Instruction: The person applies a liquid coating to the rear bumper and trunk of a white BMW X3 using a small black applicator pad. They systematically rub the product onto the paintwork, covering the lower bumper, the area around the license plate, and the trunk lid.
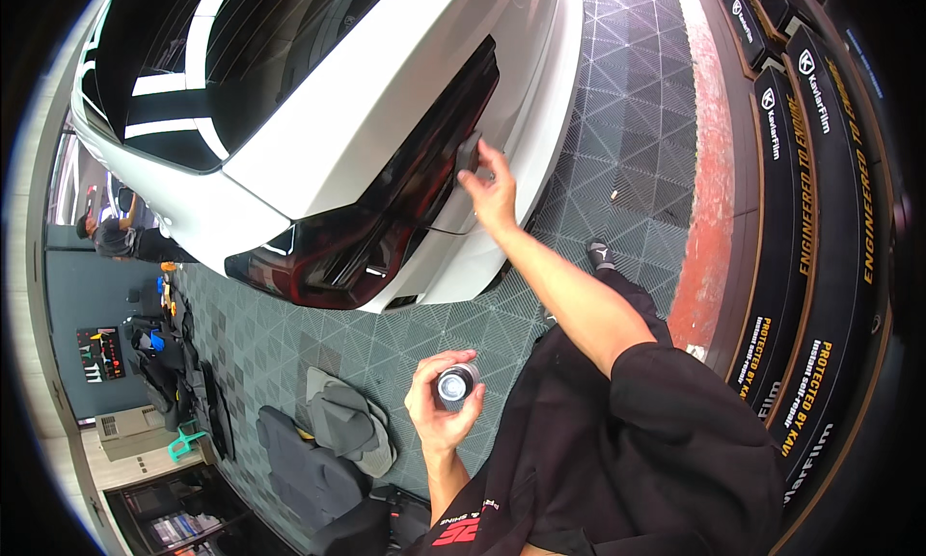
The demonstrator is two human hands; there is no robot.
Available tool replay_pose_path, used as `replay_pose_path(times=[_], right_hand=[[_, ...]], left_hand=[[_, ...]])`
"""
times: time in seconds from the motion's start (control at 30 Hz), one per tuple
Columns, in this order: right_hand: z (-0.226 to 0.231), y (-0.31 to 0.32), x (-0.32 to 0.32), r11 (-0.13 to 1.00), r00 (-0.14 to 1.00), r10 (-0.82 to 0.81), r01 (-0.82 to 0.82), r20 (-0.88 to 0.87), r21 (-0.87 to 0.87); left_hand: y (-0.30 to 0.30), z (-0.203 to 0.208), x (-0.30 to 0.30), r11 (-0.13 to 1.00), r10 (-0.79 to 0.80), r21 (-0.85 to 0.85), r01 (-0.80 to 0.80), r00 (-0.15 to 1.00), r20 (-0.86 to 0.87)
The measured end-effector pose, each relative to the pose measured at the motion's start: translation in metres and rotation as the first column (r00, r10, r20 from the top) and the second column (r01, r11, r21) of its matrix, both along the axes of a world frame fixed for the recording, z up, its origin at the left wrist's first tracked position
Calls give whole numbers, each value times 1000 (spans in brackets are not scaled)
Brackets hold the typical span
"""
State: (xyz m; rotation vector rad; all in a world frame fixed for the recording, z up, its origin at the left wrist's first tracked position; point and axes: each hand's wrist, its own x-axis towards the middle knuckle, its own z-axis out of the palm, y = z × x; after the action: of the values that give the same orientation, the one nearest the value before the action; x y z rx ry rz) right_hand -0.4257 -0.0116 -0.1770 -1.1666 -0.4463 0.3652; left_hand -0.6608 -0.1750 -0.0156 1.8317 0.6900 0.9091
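Observation:
A white car (367, 93) stands in front of me, its rear corner toward me. My right hand (495, 191) pinches a small dark applicator pad (468, 158) and holds it against the dark red tail light (386, 209), near the light's inner part. Lower down, away from the car, my left hand (442, 406) is wrapped round a small dark bottle (453, 386). The bottle's pale round top faces up at me. Whether the pad is wet cannot be made out.
Long black boxes (781, 170) are stacked along the right, beside a worn red-and-white floor strip (709, 199). Grey car seats (309, 469) and folded grey cloth (347, 421) lie on the tiled floor (241, 363) at lower left. Another person (125, 238) is at the far left.

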Motion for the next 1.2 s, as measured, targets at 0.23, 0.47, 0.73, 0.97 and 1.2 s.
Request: replay_pose_path(times=[0.23, 0.47, 0.73, 0.97, 1.2], right_hand=[[14, 36, 122, 999, 989, -54, 55, 140, -1], [16, 40, 202, 987, 990, -12, 35, 143, -159], [39, 66, 227, 993, 780, 111, -64, 616, -98], [41, 94, 252, 993, 719, 25, 61, 694, -100], [41, 128, 300, 985, 778, -60, 149, 625, -91]], left_hand=[[4, 4, 40, 999, 35, 10, -35, 999, 9], [25, 17, 105, 1000, -11, 21, 12, 997, -72], [39, 25, 162, 1000, 25, 20, -22, 989, -147], [47, 28, 209, 999, 37, 9, -36, 979, -199], [53, 33, 246, 999, 40, 45, -28, 956, -291]])
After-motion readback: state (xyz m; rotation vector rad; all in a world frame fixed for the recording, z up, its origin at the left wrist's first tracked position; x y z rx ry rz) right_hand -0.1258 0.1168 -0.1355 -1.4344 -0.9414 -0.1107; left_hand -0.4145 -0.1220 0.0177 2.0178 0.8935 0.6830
